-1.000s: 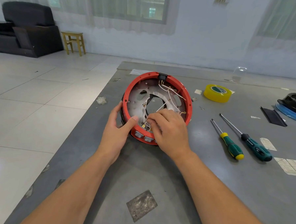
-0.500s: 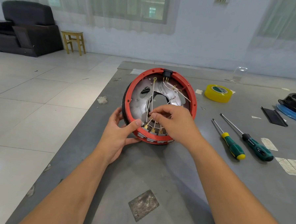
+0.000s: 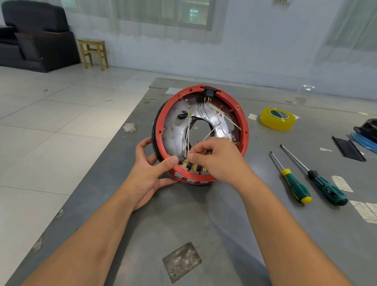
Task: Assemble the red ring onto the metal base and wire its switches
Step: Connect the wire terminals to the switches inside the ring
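A: Red ring (image 3: 246, 132), where?
B: On the metal base (image 3: 175, 129), tilted up on edge, lower rim on the grey worktop (image 3: 222, 221).
A: Grips?
B: Left hand (image 3: 147, 173) clasps the ring's lower left rim, thumb on top. Right hand (image 3: 217, 159) pinches a white wire (image 3: 187, 134) just above the switches (image 3: 194, 167).
A: Around it?
B: Two screwdrivers (image 3: 294, 185) right, yellow tape roll (image 3: 277, 118) beyond.

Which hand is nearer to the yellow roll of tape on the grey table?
Right. The right hand pinches a white wire inside the red ring, nearer the yellow roll of tape; the left hand grips the ring's far side.
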`<state>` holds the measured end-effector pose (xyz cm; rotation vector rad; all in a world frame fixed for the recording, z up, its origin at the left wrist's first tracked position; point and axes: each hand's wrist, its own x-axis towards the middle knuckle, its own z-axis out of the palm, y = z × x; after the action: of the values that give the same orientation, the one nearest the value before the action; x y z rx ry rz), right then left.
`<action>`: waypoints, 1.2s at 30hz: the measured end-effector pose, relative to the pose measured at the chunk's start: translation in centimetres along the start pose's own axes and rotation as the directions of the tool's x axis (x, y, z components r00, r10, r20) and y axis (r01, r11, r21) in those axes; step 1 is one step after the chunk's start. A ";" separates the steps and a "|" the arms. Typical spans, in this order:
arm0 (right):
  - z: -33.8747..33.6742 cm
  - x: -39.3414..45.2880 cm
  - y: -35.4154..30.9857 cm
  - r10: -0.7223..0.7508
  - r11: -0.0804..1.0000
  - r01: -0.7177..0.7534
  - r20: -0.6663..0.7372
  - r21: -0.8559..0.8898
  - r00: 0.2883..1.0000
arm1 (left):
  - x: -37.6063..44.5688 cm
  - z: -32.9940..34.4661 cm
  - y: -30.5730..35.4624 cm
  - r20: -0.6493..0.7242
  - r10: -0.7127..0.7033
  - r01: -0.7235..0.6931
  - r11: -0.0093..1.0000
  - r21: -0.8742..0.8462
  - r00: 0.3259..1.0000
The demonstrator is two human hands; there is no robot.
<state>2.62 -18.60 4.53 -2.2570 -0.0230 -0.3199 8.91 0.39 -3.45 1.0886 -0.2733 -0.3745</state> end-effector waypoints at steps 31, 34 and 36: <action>0.3 0.1 0.6 0.054 0.995 -0.053 0.006 -0.081 0.999 | -0.5 0.3 0.3 -0.018 0.073 -0.072 0.996 0.055 0.997; 0.2 0.1 0.6 0.052 0.997 -0.051 0.018 -0.065 0.998 | -1.0 0.2 0.9 0.117 0.153 -0.174 0.965 0.197 0.981; 0.2 0.1 0.6 0.051 0.997 -0.050 0.030 -0.063 0.998 | -1.3 0.0 1.0 0.243 0.161 -0.235 0.918 0.320 0.957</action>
<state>2.81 -18.85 3.95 -2.3203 0.0280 -0.2617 7.87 1.34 -2.53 1.3540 -0.6559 -0.2640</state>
